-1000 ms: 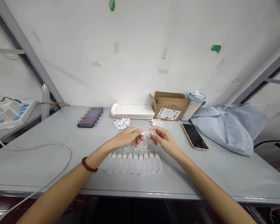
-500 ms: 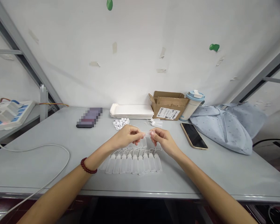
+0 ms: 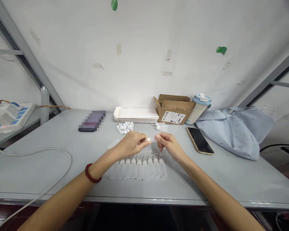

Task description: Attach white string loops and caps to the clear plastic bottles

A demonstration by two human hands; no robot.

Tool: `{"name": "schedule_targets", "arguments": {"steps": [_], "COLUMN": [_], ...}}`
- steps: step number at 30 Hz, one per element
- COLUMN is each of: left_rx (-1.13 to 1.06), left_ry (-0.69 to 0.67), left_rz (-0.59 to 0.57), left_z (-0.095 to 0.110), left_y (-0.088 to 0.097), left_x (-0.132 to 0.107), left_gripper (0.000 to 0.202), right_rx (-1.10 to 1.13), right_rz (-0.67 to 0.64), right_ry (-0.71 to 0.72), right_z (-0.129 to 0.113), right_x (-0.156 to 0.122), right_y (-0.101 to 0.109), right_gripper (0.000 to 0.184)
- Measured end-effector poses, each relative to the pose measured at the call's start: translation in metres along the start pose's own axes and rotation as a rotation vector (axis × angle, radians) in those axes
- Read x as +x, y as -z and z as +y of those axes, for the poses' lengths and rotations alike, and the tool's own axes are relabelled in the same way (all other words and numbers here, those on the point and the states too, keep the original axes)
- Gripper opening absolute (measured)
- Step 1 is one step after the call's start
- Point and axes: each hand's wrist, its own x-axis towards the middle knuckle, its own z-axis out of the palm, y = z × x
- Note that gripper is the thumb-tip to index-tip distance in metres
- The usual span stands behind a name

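My left hand, closed, pinches a white cap at the end of a small translucent plastic bottle. The bottle's other end sits between the thumb and fingers of my right hand. It is held level above the table; whether the cap is seated cannot be made out. Below my hands lies a row of squeeze bottles with thin curved spouts. More translucent bottles lie behind the row, partly hidden by my left hand. A pile of white caps is beyond that hand.
Bottles with spouts lie before an open cardboard box. Left of the box is a stack of white sheets or envelopes. A tumbler, a phone and a blue cloth bag stand right. A cable crosses the left side.
My left hand has turned, its fingers now closed around the white cap at the bottle's end. My right hand has stayed nearly in place with the bottle.
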Motion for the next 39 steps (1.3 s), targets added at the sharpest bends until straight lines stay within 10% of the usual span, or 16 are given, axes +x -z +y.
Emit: {"name": "schedule_targets", "arguments": {"steps": [13, 29, 39], "left_rx": [-0.333, -0.206, 0.143], "left_ry": [0.181, 0.121, 0.249], "left_rz": [-0.077, -0.055, 0.011], "left_z": [0.003, 0.005, -0.031], "left_y": [0.003, 0.003, 0.020], "left_x": [0.000, 0.000, 0.002], "left_gripper": [0.043, 0.038, 0.026], "right_rx": [0.080, 0.086, -0.177], "right_rz": [0.014, -0.016, 0.305], "right_ry": [0.016, -0.045, 0.072], "right_z": [-0.004, -0.005, 0.010], "right_x": [-0.002, -0.002, 0.012], "right_y": [0.000, -0.001, 0.019], "right_gripper": [0.041, 0.040, 0.035]}}
